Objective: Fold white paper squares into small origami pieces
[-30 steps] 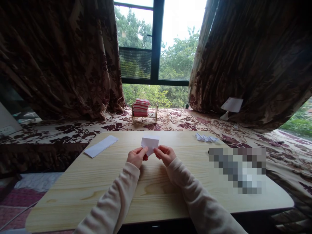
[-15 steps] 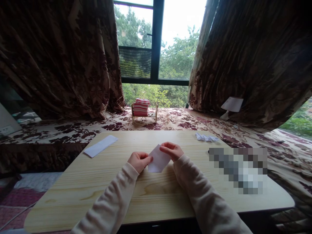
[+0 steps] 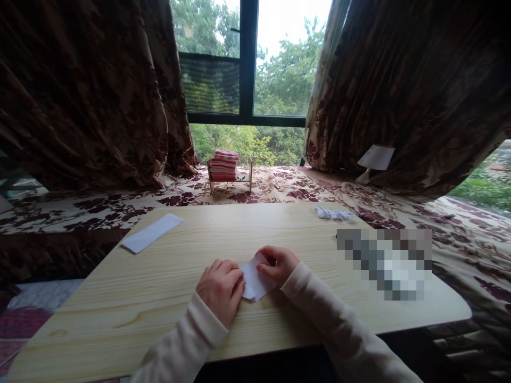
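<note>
A small folded sheet of white paper (image 3: 255,279) is between my two hands, low over the wooden table. My left hand (image 3: 221,287) is closed at the paper's left edge, its fingers bent down and pressing there; the fingertips are partly hidden. At the upper right corner my right hand (image 3: 277,264) pinches the paper between thumb and fingers. The near left corner of the paper looks bent over. Whether the sheet touches the tabletop is hard to tell.
White paper strips (image 3: 152,233) lie at the table's (image 3: 179,319) left. Small folded white paper pieces (image 3: 333,213) sit at the far right, behind a blurred-out object (image 3: 385,266). Beyond stand a little rack with striped cloths (image 3: 224,165) and a small lamp (image 3: 375,158).
My left hand has turned over the paper's left edge, back of the hand upward. The paper and both hands have come lower and nearer. The view has tilted down.
</note>
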`<state>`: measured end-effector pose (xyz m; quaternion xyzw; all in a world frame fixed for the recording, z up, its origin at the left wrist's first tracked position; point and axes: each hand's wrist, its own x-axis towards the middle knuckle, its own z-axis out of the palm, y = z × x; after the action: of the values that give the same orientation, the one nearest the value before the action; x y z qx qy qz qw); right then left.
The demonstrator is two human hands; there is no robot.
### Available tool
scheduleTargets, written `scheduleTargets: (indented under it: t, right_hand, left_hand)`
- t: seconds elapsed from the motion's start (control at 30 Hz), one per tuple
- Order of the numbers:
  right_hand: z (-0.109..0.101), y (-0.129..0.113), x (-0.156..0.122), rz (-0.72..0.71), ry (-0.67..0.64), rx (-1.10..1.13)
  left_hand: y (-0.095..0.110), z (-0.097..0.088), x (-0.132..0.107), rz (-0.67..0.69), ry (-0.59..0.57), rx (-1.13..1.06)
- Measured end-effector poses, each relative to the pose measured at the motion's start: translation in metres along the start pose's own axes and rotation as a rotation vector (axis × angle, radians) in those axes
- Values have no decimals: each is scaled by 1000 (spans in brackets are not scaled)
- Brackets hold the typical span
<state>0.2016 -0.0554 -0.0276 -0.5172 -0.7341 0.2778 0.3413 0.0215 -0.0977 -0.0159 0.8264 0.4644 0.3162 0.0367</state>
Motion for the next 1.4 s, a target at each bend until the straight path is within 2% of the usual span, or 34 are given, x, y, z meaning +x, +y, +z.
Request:
scheduleTargets:
  t: [0.13,0.3,0.47,0.63,1.13,1.4]
  right_hand:
    - [-3,-11,-5,-95,-15,-221]
    - [-7,-19,-14,-396,135,-428]
    - [-6,-26,-19,-589,162,-622]
    - [0,-30,-25,-619,201,-690]
    - [7,-29,-40,-631,207,-692]
    - [6,-29,-43,-597,184,-664]
  left_hand:
    - [-4,-4,-15,114,34,33]
    - [-6,-4,-17,225,75,33]
    - [-4,-4,-15,203,3,28]
    - [-3,-7,-14,191,-74,66]
    - [-3,-6,-13,199,-21,81]
    - [-3,-6,-14,184,-37,61]
